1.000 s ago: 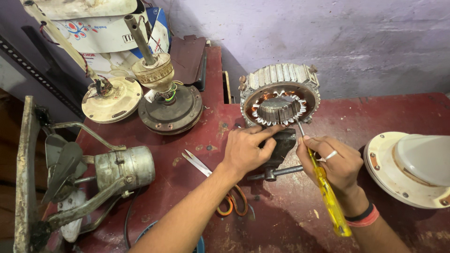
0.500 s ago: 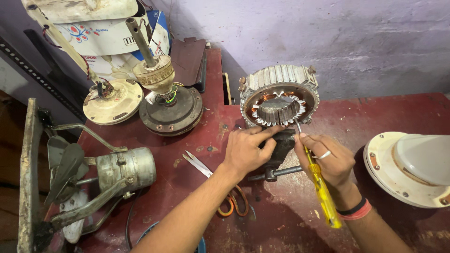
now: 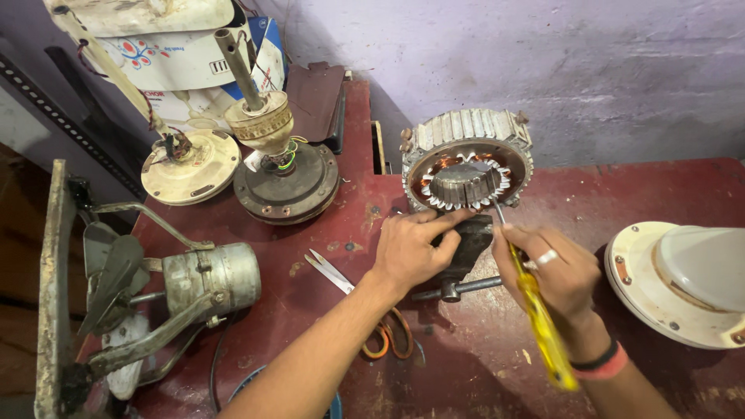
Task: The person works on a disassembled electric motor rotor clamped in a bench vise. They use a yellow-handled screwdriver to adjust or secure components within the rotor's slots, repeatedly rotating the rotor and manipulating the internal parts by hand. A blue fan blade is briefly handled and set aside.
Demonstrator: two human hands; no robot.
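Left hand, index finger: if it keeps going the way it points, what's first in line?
The left hand points its index up-right at the ribbed motor stator. It would likely meet the toothed core's lower edge first; it already looks about touching, though depth is unclear.

Both forearms reach up from the near edge. The left hand (image 3: 410, 250) lies palm down, forefinger stretched forward, the others curled. The right hand (image 3: 555, 273) is closed in a grip, knuckles up; its thumb seems hidden beneath.

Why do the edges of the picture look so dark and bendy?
Head view: light falls on the ribbed metal motor ring and both hands, left, right; the lower left corner lies in shadow; the wide lens curves the grey metal bar.
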